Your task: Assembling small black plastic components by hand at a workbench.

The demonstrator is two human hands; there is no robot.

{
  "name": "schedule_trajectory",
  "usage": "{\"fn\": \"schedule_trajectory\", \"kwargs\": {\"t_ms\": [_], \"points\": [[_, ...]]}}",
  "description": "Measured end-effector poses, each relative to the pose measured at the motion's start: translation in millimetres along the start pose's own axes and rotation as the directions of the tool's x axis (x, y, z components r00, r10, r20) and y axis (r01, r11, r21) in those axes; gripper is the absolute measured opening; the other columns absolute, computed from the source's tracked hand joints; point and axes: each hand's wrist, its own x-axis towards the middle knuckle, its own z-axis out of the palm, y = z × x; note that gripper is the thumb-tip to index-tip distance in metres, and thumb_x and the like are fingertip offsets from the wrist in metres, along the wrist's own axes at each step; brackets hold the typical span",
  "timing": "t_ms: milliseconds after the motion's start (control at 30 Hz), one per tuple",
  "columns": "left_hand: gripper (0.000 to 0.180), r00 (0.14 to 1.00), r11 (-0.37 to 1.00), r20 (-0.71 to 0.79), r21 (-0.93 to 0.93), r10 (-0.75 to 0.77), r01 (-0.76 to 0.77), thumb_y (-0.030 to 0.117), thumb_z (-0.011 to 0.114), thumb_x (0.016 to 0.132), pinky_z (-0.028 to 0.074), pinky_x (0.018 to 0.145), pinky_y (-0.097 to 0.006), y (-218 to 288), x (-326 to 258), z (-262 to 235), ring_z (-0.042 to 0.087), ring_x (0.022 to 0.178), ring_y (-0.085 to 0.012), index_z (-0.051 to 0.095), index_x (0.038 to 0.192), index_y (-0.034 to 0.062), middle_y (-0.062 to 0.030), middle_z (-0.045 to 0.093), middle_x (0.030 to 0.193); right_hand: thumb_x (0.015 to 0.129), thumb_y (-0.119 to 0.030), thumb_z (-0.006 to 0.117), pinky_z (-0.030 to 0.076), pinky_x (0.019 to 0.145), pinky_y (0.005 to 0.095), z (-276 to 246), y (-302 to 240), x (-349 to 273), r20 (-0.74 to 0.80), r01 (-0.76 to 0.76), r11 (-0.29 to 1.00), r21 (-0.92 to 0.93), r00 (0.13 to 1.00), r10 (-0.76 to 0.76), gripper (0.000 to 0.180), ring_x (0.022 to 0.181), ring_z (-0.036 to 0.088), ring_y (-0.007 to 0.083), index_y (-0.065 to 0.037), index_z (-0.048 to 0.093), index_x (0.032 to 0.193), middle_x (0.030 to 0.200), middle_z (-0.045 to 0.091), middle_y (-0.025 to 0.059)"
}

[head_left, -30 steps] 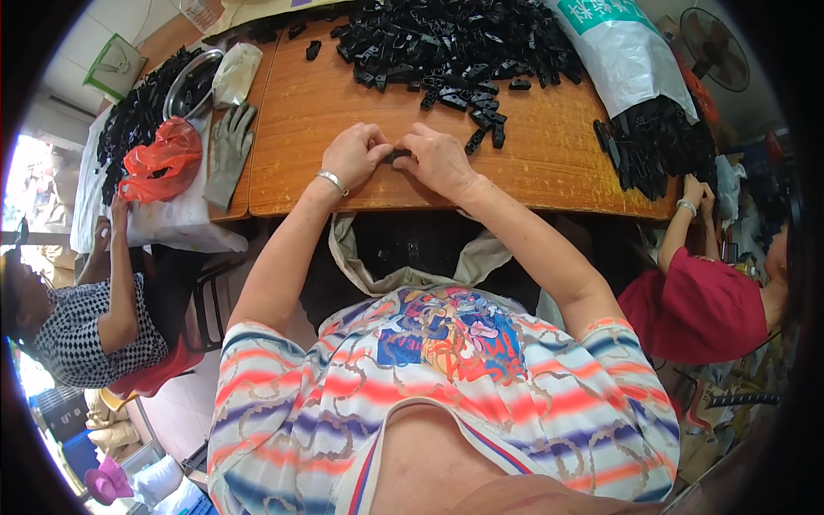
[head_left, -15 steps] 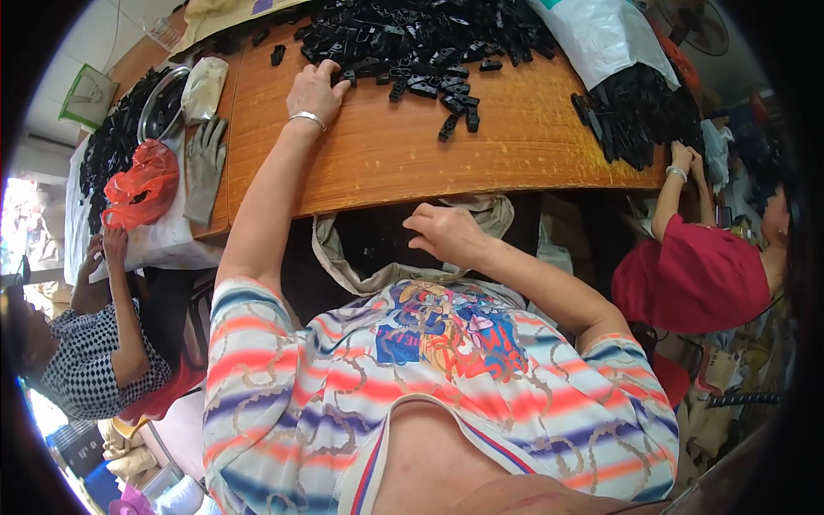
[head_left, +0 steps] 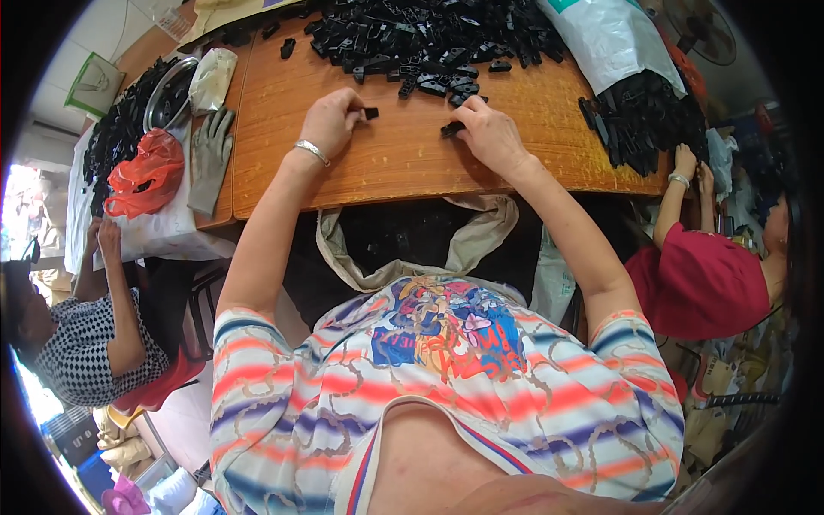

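Observation:
Over the wooden table (head_left: 395, 167), my left hand (head_left: 331, 122), with a bracelet at the wrist, pinches a small black plastic piece (head_left: 372, 112) at its fingertips. My right hand (head_left: 494, 137) has its thumb and fingers closed on another small black plastic part (head_left: 452, 129), close to the table top. Beyond both hands lies a big heap of similar black pieces (head_left: 412, 43), with a few loose ones at its near edge. Their exact kind is too small to tell. An open beige cloth bag (head_left: 339, 249) rests at my lap below the table edge, its inside dark.
At the left are a red plastic bag (head_left: 146, 176), a grey glove (head_left: 210, 159), a metal bowl (head_left: 167, 94) and more black parts. A white sack (head_left: 614, 43) spills black pieces (head_left: 631, 129) at the right. One person sits on each side, hands at the table.
My right hand has risen from above the cloth bag to the table and taken a black piece at the heap's near edge. My left hand has drawn nearer with a piece.

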Motion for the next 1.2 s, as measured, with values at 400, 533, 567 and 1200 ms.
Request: {"fn": "schedule_trajectory", "kwargs": {"t_ms": [400,533,567,1200], "points": [[0.023,0.997,0.977,0.076,-0.21,-0.028,0.044,0.01,0.071,0.081,0.052,0.078,-0.035,8,-23,-1,0.065,0.085,-0.0261,0.069,0.102,0.0018,-0.0138,0.061,0.094,0.08,-0.009,0.072,0.051,0.065,0.036,24,-66,39,-0.117,0.069,0.931,0.358,0.993,-0.029,0.02,0.07,0.065,0.0237,-0.002,0.061,0.095,0.091,0.06,0.0109],[0.028,0.993,0.987,0.109,-0.145,-0.052,0.067,0.009,0.074,0.075,0.054,0.078,-0.034,11,-28,1,0.066,0.083,-0.0266,0.069,0.102,0.0018,-0.0143,0.06,0.096,0.079,-0.008,0.073,0.052,0.066,0.0371,39,-73,46,-0.108,0.05,0.934,0.354,0.994,-0.012,0.02,0.072,0.065,0.0245,-0.002,0.062,0.096,0.091,0.06,0.011],[0.027,0.993,0.989,0.1,-0.125,-0.066,0.078,0.009,0.074,0.075,0.053,0.079,-0.035,14,-28,3,0.065,0.084,-0.0273,0.069,0.101,0.0017,-0.0147,0.06,0.096,0.079,-0.011,0.072,0.051,0.069,0.0406,41,-73,47,-0.068,0.007,0.933,0.36,0.998,0.019,0.021,0.079,0.064,0.0307,-0.004,0.062,0.096,0.095,0.06,0.0124],[0.02,0.985,0.993,0.129,-0.017,-0.113,0.116,0.02,0.072,0.083,0.05,0.072,-0.035,5,-7,9,0.062,0.077,-0.0262,0.069,0.089,0.0005,-0.0135,0.065,0.083,0.077,-0.019,0.076,0.052,0.07,0.0416,49,-76,43,-0.048,-0.034,0.97,0.241,0.998,0.047,0.023,0.081,0.065,0.0319,-0.005,0.067,0.093,0.09,0.062,0.0117]]}}
